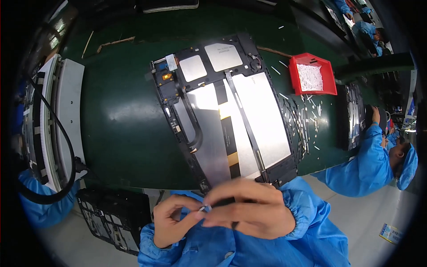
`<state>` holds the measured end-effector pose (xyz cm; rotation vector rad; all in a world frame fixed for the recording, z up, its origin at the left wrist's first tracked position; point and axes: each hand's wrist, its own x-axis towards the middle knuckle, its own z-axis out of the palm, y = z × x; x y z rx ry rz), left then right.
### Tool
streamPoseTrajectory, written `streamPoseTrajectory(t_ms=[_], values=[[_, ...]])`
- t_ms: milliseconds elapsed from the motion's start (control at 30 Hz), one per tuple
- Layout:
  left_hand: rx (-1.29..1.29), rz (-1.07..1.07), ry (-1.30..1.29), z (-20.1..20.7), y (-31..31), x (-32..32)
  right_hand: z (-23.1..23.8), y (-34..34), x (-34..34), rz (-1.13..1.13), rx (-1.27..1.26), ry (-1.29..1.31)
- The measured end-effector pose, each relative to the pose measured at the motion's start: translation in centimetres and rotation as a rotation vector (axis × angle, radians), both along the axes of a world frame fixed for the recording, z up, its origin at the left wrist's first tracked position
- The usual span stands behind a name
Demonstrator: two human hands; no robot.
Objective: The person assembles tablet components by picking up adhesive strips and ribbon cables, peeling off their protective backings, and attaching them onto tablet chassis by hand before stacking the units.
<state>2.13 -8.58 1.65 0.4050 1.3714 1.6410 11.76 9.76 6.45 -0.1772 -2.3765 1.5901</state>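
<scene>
A large tablet-like device lies on the green table with its inside exposed: a black frame, silver battery plates and flat ribbon cables. Just past its near edge, in front of my body, both my hands come together. My left hand pinches a small white strip between thumb and forefinger. My right hand reaches in from the right with its fingers bent and its fingertips closed at the same strip; they are somewhat blurred by motion. Blue sleeves cover both wrists.
A red bin full of small white strips stands at the right. Loose white and dark strips are strewn beside the device. More opened devices are stacked farther right, near a co-worker in blue. A white rack with a black cable stands left.
</scene>
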Motion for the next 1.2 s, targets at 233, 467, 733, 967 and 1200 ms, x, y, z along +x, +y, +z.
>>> streamPoseTrajectory(t_ms=[233, 467, 733, 967, 1200], values=[[0.104, 0.070, -0.011, 1.9, 2.1, 1.2, 0.4, 0.7, 1.1, -0.020, -0.219, -0.069], [0.175, -0.073, 1.192, 2.3, 4.4, -0.4, 1.1, 2.4, 2.7, 0.096, 0.167, 0.297], [0.073, 0.057, 1.059, 2.1, 4.5, -0.8, 1.5, 17.4, 7.1, -1.076, 0.444, -0.051], [0.031, 0.073, 0.946, 2.2, 5.7, -1.8, 6.0, 9.3, 5.6, -0.701, 0.408, -0.034], [0.115, 0.121, 0.733, 0.7, 7.4, -4.6, 0.6, 1.5, 2.0, -0.098, 0.238, -0.005]])
